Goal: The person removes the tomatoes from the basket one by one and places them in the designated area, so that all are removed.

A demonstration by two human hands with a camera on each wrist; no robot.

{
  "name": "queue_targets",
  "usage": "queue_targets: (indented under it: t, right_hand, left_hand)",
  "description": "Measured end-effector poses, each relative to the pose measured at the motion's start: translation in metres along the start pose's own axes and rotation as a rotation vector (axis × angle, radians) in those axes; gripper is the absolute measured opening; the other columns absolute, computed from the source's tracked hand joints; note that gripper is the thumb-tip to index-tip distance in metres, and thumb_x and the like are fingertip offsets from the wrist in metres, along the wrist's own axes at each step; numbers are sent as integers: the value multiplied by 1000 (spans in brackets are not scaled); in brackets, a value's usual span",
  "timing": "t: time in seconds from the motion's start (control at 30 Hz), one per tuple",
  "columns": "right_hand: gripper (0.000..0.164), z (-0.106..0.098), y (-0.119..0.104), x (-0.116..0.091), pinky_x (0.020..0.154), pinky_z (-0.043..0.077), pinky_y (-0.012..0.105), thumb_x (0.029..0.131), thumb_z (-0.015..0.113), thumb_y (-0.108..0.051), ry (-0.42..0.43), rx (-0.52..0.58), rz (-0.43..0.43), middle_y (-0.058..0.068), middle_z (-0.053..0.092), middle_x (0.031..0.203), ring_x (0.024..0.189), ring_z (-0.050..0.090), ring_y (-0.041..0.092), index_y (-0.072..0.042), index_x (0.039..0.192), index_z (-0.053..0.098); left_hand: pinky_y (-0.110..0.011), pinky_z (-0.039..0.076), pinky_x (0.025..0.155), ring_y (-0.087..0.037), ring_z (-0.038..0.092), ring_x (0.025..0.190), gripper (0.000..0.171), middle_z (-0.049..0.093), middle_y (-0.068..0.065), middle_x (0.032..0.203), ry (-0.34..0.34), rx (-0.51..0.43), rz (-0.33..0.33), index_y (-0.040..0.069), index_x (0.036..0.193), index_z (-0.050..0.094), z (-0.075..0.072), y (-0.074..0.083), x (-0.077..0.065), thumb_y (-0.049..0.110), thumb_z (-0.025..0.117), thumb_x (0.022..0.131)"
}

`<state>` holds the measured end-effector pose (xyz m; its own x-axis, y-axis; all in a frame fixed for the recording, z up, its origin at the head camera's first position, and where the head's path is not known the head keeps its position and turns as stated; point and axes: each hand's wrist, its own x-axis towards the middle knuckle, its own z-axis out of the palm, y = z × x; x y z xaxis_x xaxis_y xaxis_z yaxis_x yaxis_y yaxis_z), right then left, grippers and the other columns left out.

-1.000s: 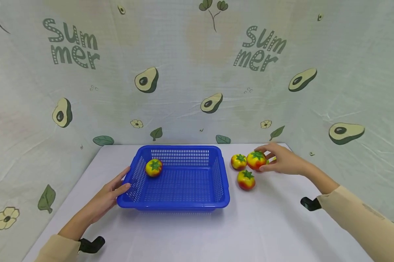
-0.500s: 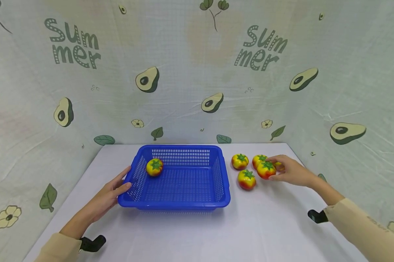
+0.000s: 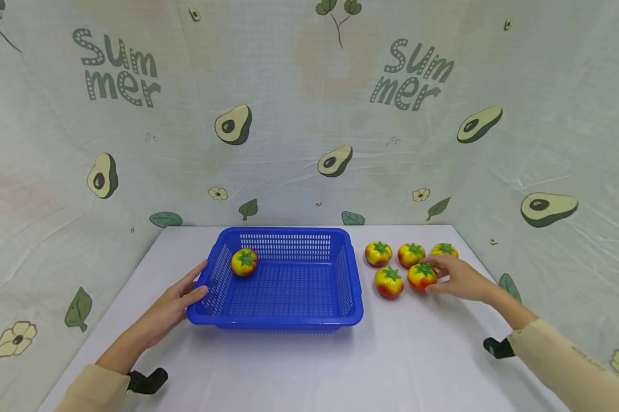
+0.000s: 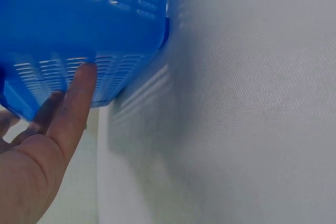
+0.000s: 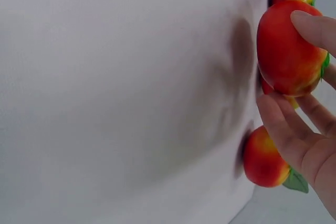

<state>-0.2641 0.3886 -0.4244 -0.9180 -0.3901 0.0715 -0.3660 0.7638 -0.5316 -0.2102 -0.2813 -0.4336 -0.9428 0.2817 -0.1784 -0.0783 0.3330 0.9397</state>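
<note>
My right hand (image 3: 456, 278) pinches a red-and-yellow tomato (image 3: 421, 278) with a green leafy top, low over the white table on the right. In the right wrist view the thumb lies on one side of this tomato (image 5: 287, 48) and fingers on the other. Several similar tomatoes are grouped around it: one nearer the basket (image 3: 389, 282), and a back row with a left one (image 3: 378, 253), a middle one (image 3: 411, 254) and a right one (image 3: 444, 249). My left hand (image 3: 167, 306) touches the left side of a blue plastic basket (image 3: 273, 321) with extended fingers.
Another tomato (image 3: 245, 262) lies inside the basket near its left wall. Behind the white table (image 3: 309, 372) hangs a printed cloth (image 3: 284, 86) with avocado pictures, which also runs along both sides.
My right hand has carried its tomato to the right and toward me, down to the front of the back row. That row now shows uncovered. My left hand stays at the basket.
</note>
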Motion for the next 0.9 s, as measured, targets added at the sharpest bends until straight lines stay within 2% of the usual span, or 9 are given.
queue_targets:
  t: [0.2,0.57,0.8,0.9]
  right_hand:
    - [65,3,6,-4,91,63,52,89,89,-25,-8,27,-2,22,62,137,115,65,38,1,141,60]
    - [68,4,10,-7,91,62,52,88,89,-21,-28,63,-22,27,61,138,112,67,41,4,143,58]
    - [72,-5,3,-7,95,60,59,90,87,-25,-84,42,-2,30,56,144,118,65,44,4,147,54]
    - [72,-12,-4,-7,93,60,62,90,88,-25,-80,8,-6,29,58,143,120,62,46,3,147,55]
  left_hand:
    - [-64,46,113,-60,28,152,78,6,-33,173,1,-1,2,29,173,0,0,1,0,36,50,114]
    - [-64,44,114,-60,26,153,78,5,-33,174,2,-5,-4,30,172,0,0,-1,-2,36,50,113]
    - [-66,40,116,-59,24,154,78,5,-32,174,5,4,-4,29,173,0,0,0,-1,39,50,113]
    - [-66,39,117,-59,23,155,78,5,-31,174,8,9,-2,28,173,1,0,1,0,40,50,113]
